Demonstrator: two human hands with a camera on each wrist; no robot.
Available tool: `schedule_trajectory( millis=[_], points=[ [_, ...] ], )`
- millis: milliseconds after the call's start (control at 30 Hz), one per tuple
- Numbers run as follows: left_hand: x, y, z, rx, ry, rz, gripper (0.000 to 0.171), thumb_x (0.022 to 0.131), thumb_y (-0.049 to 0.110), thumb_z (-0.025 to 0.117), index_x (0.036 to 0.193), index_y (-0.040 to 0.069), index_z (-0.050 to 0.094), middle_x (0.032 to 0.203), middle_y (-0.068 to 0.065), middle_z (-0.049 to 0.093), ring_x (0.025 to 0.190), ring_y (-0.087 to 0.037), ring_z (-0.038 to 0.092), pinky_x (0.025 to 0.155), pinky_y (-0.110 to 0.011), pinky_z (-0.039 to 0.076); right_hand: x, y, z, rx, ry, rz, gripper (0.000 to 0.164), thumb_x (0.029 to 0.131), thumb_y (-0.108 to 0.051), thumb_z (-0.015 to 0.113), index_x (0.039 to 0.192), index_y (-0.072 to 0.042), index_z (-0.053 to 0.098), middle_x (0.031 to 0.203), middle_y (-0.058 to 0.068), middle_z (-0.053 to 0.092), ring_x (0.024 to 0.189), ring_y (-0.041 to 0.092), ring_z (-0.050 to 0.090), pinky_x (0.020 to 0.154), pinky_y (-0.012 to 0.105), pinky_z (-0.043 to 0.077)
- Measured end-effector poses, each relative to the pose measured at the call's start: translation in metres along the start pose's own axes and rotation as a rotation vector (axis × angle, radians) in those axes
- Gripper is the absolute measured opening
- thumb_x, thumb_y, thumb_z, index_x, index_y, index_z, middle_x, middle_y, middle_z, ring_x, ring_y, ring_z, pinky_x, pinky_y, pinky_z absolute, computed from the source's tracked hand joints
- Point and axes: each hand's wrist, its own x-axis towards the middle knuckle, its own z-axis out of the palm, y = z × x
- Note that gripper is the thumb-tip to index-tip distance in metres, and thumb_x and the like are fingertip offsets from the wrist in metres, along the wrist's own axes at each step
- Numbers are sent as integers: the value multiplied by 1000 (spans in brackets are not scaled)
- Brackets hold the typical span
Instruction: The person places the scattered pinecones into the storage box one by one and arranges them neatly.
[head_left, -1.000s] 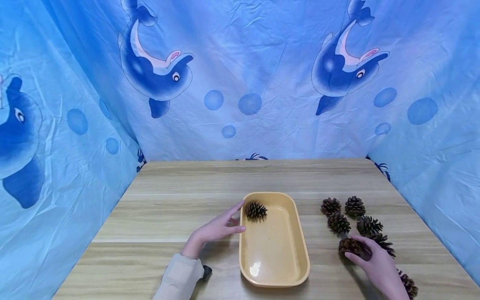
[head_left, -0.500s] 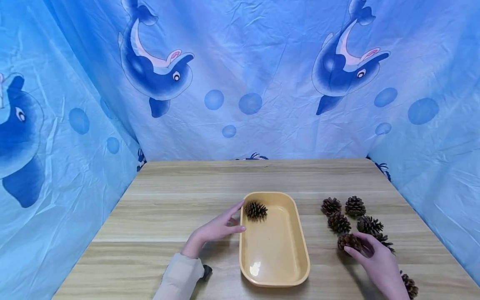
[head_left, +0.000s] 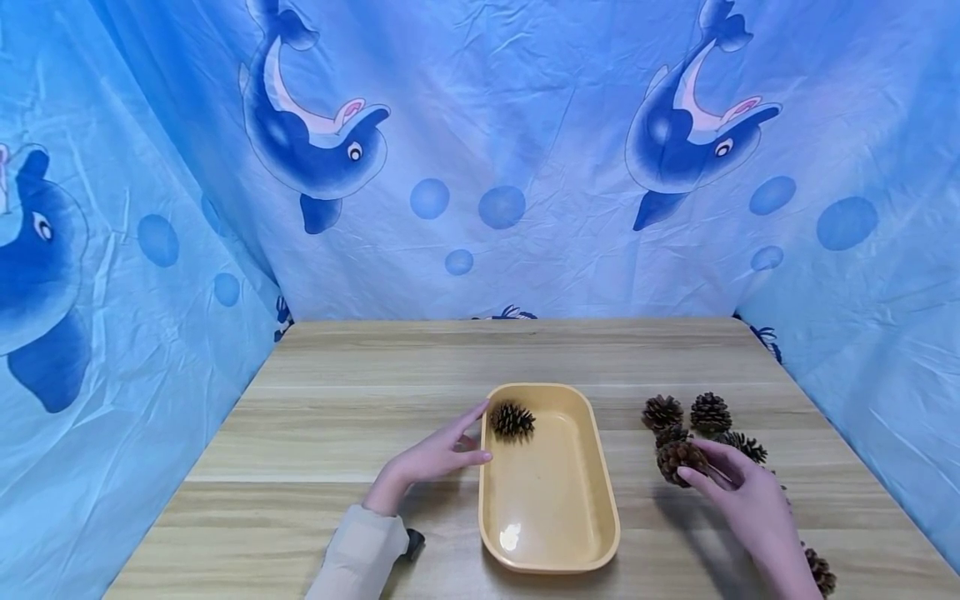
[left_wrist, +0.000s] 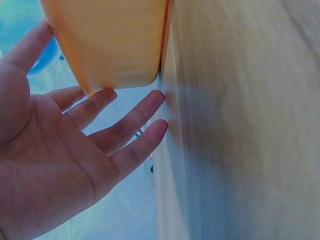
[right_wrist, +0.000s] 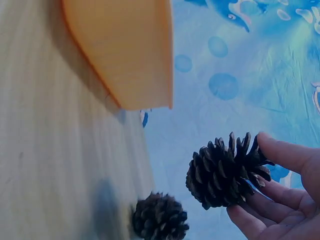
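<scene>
My right hand [head_left: 750, 504] pinches a brown pine cone [head_left: 679, 463] between thumb and fingers, lifted off the wooden table. Seen from the right wrist, the held pine cone [right_wrist: 220, 172] lies sideways with its open scales toward the thumb. My left hand [head_left: 429, 457] rests against the left side of a yellow rectangular tray [head_left: 551, 525], its fingers spread and fairly straight. From the left wrist, the thumb and fingertips touch the tray's wall [left_wrist: 115, 45]. One pine cone [head_left: 513, 422] lies in the tray's far left corner.
Right of the tray, more pine cones lie on the table, among them a far one [head_left: 710, 413] and a near one [head_left: 819, 572] by the right forearm. A small black object [head_left: 413, 545] shows beside the left sleeve. A blue dolphin-print curtain [head_left: 555, 125] surrounds the table.
My right hand has raised the pine cone from the table and moved it slightly up and left, over another cone. The left hand and the tray have stayed put.
</scene>
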Motion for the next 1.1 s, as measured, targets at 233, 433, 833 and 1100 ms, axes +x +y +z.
schedule_trajectory(
  millis=[233, 433, 833, 1100],
  points=[
    [-1, 1, -1, -6, 0, -6, 86, 93, 33, 63, 157, 11, 8, 163, -17, 9, 124, -36, 55, 114, -53, 37, 18, -24, 5, 134, -58, -8, 65, 86, -44, 70, 135, -6, 54, 140, 21, 53, 97, -25, 46, 80, -4, 42],
    [0, 2, 0, -7, -5, -2, 86, 93, 33, 62, 157, 11, 8, 163, -16, 9, 123, -35, 56, 115, -52, 36, 36, -39, 16, 151, -96, -77, 58, 87, -41, 71, 131, -6, 57, 134, 18, 60, 101, -11, 58, 82, 3, 46],
    [-2, 0, 0, -1, 6, -8, 86, 94, 33, 62, 157, 13, 8, 163, -15, 10, 123, -34, 56, 114, -53, 37, 71, -51, 44, 258, -186, -117, 55, 87, -35, 71, 130, -4, 58, 132, 17, 62, 120, 30, 60, 86, 10, 51],
    [-1, 0, 1, 0, 5, -5, 85, 93, 32, 63, 157, 14, 8, 163, -15, 10, 122, -32, 57, 113, -53, 38, 93, -48, 61, 319, -272, -133, 54, 87, -34, 72, 130, -4, 58, 132, 17, 61, 121, 30, 59, 91, 17, 53]
  ],
)
